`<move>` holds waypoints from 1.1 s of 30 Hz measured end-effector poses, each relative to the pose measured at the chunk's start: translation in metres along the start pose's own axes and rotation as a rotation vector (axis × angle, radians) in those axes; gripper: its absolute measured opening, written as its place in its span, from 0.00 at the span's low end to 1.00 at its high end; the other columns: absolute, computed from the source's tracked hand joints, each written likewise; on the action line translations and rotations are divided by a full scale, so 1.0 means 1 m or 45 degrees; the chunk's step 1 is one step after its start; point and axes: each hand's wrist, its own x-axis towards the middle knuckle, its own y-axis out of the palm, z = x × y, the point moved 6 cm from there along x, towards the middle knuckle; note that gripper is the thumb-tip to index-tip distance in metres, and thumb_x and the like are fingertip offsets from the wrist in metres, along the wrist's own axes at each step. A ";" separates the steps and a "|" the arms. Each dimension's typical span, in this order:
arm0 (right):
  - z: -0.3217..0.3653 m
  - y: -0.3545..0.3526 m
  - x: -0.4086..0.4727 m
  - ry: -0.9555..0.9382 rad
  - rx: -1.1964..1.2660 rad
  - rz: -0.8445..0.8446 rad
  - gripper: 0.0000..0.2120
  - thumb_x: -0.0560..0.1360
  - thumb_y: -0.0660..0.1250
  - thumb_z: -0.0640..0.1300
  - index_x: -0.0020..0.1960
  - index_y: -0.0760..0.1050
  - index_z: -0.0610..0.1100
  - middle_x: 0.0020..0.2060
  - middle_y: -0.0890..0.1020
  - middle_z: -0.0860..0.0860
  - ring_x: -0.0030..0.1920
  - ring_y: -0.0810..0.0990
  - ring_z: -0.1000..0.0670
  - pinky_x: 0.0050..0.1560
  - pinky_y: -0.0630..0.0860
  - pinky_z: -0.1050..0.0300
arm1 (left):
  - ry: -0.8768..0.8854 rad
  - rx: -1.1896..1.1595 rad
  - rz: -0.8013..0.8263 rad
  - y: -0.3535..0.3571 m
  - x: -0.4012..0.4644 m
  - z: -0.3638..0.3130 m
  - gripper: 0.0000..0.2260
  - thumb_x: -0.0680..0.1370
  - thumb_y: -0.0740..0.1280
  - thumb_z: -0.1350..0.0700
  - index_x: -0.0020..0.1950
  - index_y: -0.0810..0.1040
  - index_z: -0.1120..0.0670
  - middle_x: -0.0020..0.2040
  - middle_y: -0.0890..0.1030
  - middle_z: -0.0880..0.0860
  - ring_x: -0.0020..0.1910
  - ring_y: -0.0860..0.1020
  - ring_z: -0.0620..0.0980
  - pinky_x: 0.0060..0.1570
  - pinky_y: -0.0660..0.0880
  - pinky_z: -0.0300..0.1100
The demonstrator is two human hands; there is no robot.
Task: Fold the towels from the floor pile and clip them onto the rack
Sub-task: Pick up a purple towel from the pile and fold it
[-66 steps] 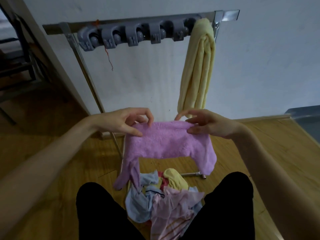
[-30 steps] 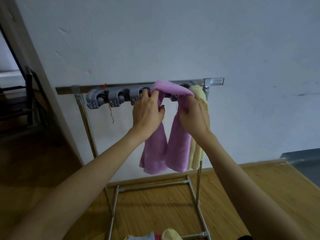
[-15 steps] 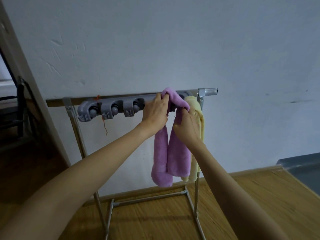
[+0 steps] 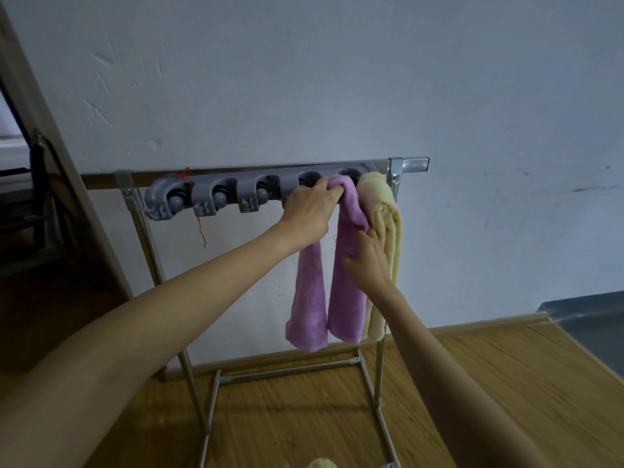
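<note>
Left hand [image 4: 309, 211] is up at the clip strip, fingers curled round the top fold of the purple towel [image 4: 346, 265], bunching it right at the fourth holder along, though I can't tell if the fabric is actually seated in the clip since the hand covers that spot. Right hand [image 4: 368, 260] is lower down, fingers pretty much straight and laid flat against the right-hand hanging half of the same towel, not pinching anything as far as I can see. The towel itself drapes over in two tails, both hanging down to about the same level, the left tail dropping behind the left wrist. Just beside it on the right, touching it, hangs a yellow towel [image 4: 388, 224] folded into a long roll from the last clip. The grey clip strip [image 4: 216, 195] has three free holders to the left with little round rollers showing, and there's a bit of orange thread [image 4: 201, 228] dangling off it. All of that sits on a metal rack [image 4: 408, 163] standing against a pale wall [image 4: 337, 79], on a wooden floor [image 4: 472, 383]. A scrap of yellow cloth from the floor pile [image 4: 320, 463] peeks in at the bottom edge
</note>
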 end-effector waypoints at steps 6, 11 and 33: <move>-0.019 0.012 -0.005 -0.024 -0.056 0.080 0.10 0.70 0.60 0.31 0.51 0.75 0.33 0.52 0.78 0.40 0.53 0.76 0.42 0.50 0.73 0.52 | 0.037 0.008 0.085 0.011 -0.015 -0.007 0.18 0.74 0.64 0.65 0.64 0.72 0.56 0.58 0.72 0.59 0.47 0.78 0.60 0.42 0.73 0.50; -0.034 0.018 -0.012 -0.087 -0.067 0.097 0.13 0.72 0.59 0.32 0.55 0.76 0.35 0.58 0.76 0.40 0.54 0.78 0.41 0.51 0.74 0.53 | 0.060 -0.155 -0.096 0.027 -0.042 -0.003 0.15 0.76 0.63 0.61 0.62 0.76 0.55 0.56 0.73 0.60 0.42 0.77 0.60 0.40 0.74 0.50; -0.110 0.085 -0.066 0.138 0.136 -0.107 0.41 0.72 0.70 0.53 0.75 0.48 0.49 0.55 0.81 0.51 0.44 0.82 0.49 0.36 0.78 0.54 | -0.794 -0.887 0.301 0.248 -0.166 -0.025 0.21 0.72 0.69 0.45 0.54 0.73 0.60 0.49 0.78 0.57 0.44 0.77 0.56 0.39 0.73 0.47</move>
